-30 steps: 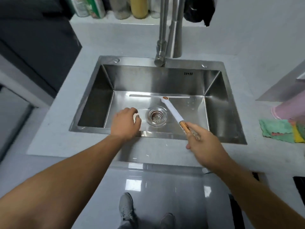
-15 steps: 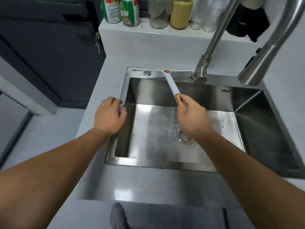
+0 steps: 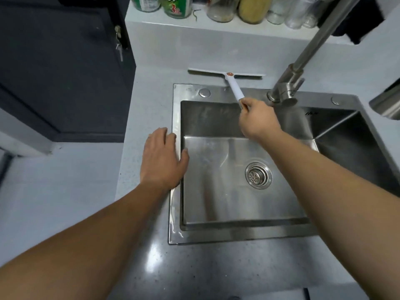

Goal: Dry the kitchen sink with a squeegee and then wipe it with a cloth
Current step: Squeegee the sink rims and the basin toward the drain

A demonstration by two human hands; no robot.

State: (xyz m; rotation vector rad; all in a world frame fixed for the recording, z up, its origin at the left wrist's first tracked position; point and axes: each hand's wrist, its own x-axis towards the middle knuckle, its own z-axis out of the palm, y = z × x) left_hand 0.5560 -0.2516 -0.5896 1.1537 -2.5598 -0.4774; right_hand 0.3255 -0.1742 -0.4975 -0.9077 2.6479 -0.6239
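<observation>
The steel sink point(image 3: 216, 93) fills the middle of the view, with a round drain strainer point(image 3: 258, 175) in its floor. My right hand point(image 3: 258, 119) reaches over the basin's back wall and grips the end of the white squeegee point(image 3: 233, 85). The squeegee's long blade lies flat on the grey counter behind the sink's back rim. My left hand point(image 3: 163, 158) rests flat on the sink's left rim, fingers spread, holding nothing. No cloth shows in this view.
A steel faucet point(image 3: 287, 83) rises from the back rim, just right of my right hand. Bottles and jars point(image 3: 251, 7) line a raised ledge behind the counter. A dark cabinet door point(image 3: 62, 66) stands at the left. Grey counter point(image 3: 151, 105) surrounds the sink.
The squeegee has gone from the sink floor up over the back rim onto the counter behind. My left hand moved from inside the basin to the left rim. The camera shifted left and closer.
</observation>
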